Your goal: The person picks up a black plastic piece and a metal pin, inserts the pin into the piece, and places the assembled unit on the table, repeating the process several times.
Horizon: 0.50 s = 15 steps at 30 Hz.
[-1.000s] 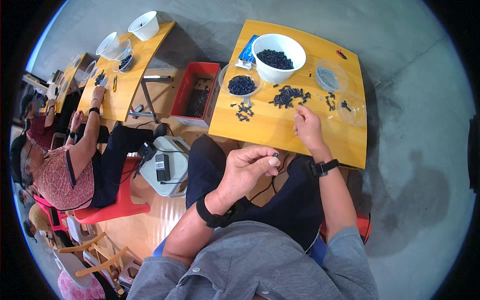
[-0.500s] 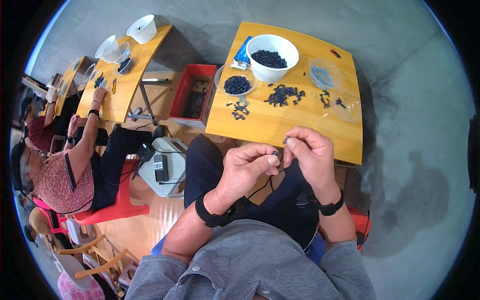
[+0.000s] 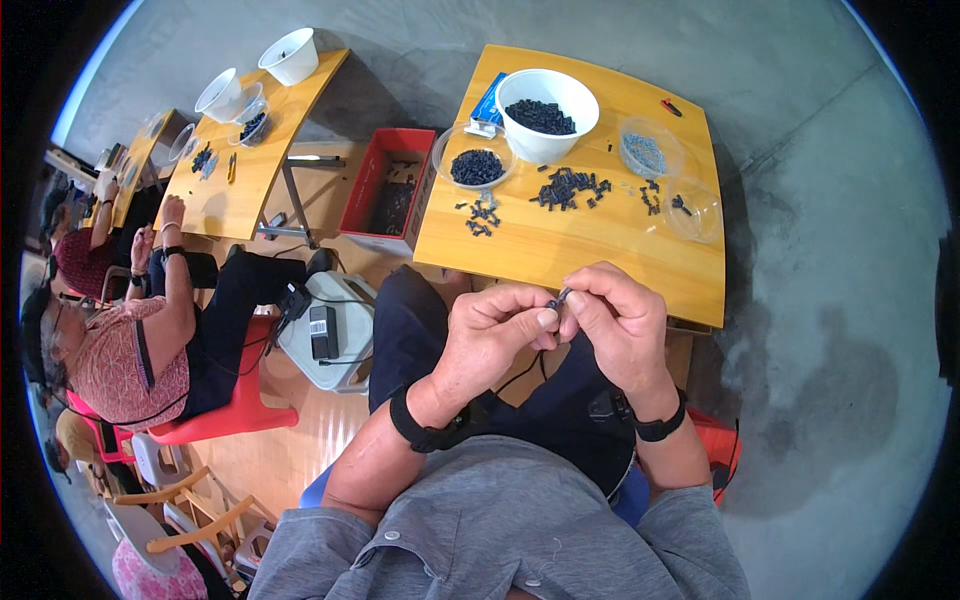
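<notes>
Above my lap, just off the table's near edge, both hands are pinched close together. My left hand point(image 3: 498, 332) grips a small dark plastic piece point(image 3: 552, 304) between thumb and forefinger. My right hand point(image 3: 622, 325) pinches another small dark part point(image 3: 564, 294), whose end meets the left hand's piece. Fingertips hide most of both parts, so whether they are joined I cannot tell. On the table beyond lie a pile of small black plastic pieces point(image 3: 568, 188), a smaller cluster point(image 3: 481, 216) to its left and a few point(image 3: 650, 197) to its right.
The wooden table point(image 3: 590, 250) bears a white tub point(image 3: 549, 148) of black parts, clear bowls of black parts point(image 3: 477, 168) and bluish pieces point(image 3: 643, 152), and a red-handled tool point(image 3: 671, 107). Left are a red box point(image 3: 372, 165), a grey stool point(image 3: 328, 365) and a seated co-worker point(image 3: 130, 350).
My right hand has moved slightly left, bringing its part against the piece in my left hand. The co-worker at the left has drawn a hand back toward their table's near edge.
</notes>
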Each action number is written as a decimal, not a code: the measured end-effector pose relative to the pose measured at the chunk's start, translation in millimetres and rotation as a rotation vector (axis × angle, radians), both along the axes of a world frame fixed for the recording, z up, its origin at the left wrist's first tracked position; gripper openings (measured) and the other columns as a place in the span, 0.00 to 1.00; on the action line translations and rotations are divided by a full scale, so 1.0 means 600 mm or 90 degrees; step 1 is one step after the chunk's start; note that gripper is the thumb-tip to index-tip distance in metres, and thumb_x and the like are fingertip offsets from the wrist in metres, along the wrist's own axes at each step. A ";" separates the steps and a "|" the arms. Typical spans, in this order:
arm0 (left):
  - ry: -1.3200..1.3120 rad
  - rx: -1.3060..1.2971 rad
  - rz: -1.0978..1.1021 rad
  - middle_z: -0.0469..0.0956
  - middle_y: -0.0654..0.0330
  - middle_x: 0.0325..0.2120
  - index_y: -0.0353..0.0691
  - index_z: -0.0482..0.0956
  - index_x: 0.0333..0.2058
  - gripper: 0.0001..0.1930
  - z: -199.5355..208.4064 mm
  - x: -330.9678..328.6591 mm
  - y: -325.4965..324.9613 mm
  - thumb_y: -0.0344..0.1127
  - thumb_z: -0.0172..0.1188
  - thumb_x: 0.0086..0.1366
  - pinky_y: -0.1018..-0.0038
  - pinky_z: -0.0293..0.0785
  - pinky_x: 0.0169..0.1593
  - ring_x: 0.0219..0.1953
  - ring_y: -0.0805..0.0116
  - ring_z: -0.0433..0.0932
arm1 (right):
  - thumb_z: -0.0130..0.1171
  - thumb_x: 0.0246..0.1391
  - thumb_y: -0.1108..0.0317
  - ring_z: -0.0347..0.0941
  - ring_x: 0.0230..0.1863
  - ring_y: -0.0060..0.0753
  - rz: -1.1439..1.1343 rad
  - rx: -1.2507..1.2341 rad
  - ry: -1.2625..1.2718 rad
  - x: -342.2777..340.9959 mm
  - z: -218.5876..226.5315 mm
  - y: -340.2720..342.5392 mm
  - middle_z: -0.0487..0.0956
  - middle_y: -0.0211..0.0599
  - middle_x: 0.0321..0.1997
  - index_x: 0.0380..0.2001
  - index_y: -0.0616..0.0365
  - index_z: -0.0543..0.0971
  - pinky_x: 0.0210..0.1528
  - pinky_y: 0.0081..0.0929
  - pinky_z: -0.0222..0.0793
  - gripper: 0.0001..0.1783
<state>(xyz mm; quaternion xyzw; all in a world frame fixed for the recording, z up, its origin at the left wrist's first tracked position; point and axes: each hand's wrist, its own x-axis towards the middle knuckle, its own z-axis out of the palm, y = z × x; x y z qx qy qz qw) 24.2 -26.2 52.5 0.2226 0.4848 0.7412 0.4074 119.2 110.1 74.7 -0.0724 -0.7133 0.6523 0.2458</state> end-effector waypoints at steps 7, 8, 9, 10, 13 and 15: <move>0.003 -0.004 0.000 0.80 0.58 0.28 0.30 0.78 0.38 0.07 0.002 0.000 -0.003 0.25 0.57 0.62 0.80 0.76 0.34 0.28 0.74 0.79 | 0.51 0.54 0.83 0.72 0.24 0.19 -0.001 0.048 0.003 -0.002 0.003 -0.004 0.74 0.37 0.31 0.35 0.69 0.75 0.26 0.16 0.69 0.06; 0.002 -0.004 -0.001 0.80 0.58 0.28 0.30 0.78 0.38 0.07 0.001 0.000 -0.002 0.25 0.57 0.62 0.80 0.76 0.34 0.28 0.74 0.79 | 0.51 0.54 0.83 0.72 0.24 0.19 -0.002 0.048 0.003 -0.001 0.004 -0.003 0.74 0.37 0.31 0.35 0.69 0.75 0.26 0.16 0.69 0.06; 0.003 0.002 -0.001 0.80 0.58 0.29 0.30 0.78 0.38 0.07 -0.001 0.000 -0.002 0.25 0.57 0.62 0.80 0.76 0.34 0.28 0.74 0.79 | 0.51 0.54 0.83 0.72 0.24 0.20 -0.002 0.064 0.003 -0.001 0.004 -0.003 0.74 0.37 0.31 0.35 0.69 0.75 0.26 0.16 0.68 0.06; 0.004 0.009 0.000 0.80 0.58 0.29 0.30 0.78 0.38 0.07 -0.003 0.000 -0.002 0.26 0.57 0.62 0.80 0.76 0.34 0.28 0.74 0.78 | 0.51 0.54 0.83 0.72 0.24 0.20 -0.002 0.080 0.004 -0.001 0.005 -0.003 0.74 0.37 0.31 0.35 0.69 0.75 0.26 0.16 0.68 0.06; 0.026 0.006 -0.004 0.80 0.59 0.29 0.30 0.78 0.38 0.07 -0.006 -0.003 -0.001 0.26 0.57 0.62 0.80 0.76 0.34 0.28 0.75 0.78 | 0.52 0.54 0.82 0.72 0.24 0.20 -0.004 0.093 0.011 -0.004 0.004 -0.004 0.74 0.37 0.31 0.34 0.69 0.76 0.25 0.17 0.68 0.05; 0.026 0.007 -0.008 0.80 0.59 0.29 0.30 0.78 0.38 0.07 -0.006 -0.003 0.000 0.26 0.57 0.62 0.81 0.76 0.34 0.28 0.75 0.78 | 0.52 0.54 0.82 0.72 0.24 0.20 -0.007 0.106 0.009 -0.003 0.007 -0.003 0.74 0.38 0.31 0.34 0.69 0.76 0.25 0.17 0.68 0.05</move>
